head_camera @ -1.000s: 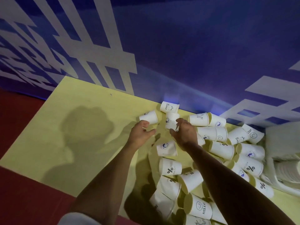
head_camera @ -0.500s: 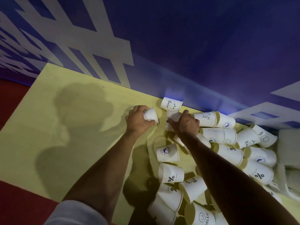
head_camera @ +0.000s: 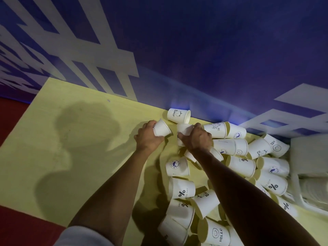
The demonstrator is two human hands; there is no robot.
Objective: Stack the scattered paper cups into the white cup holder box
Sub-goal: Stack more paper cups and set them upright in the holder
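From the head view, the left hand (head_camera: 148, 137) has its fingers curled around one paper cup (head_camera: 161, 128), which sticks out past the fingertips toward the right with its wide mouth angled away; judged from the task, it is held by the wall like this so that it can be slid into or over another cup. The right hand (head_camera: 196, 138) is closed over a second cup (head_camera: 183, 130), its fingers wrapped across the cup's side and the thumb tucked low on the near side; the two held cups lie just beside each other, a narrow gap between them, which reads as the two being brought together to nest. Just beyond both sets of fingertips, a cup marked "Bear" (head_camera: 178, 115) lies on its side against the blue wall (head_camera: 213, 59). To the right of the right hand's knuckles and below its wrist, the remaining cups (head_camera: 239, 166) lie tumbled on the yellow tabletop (head_camera: 79, 157), most on their sides, some touching. The white cup holder box (head_camera: 309, 166) sits at the far right edge, well apart from either hand, with stacked cups dimly visible inside. Both forearms reach forward and converge, the left one nearly straight with a grey sleeve (head_camera: 85, 237) at its base, the right one crossing above the pile, wrist bent slightly down onto its cup.
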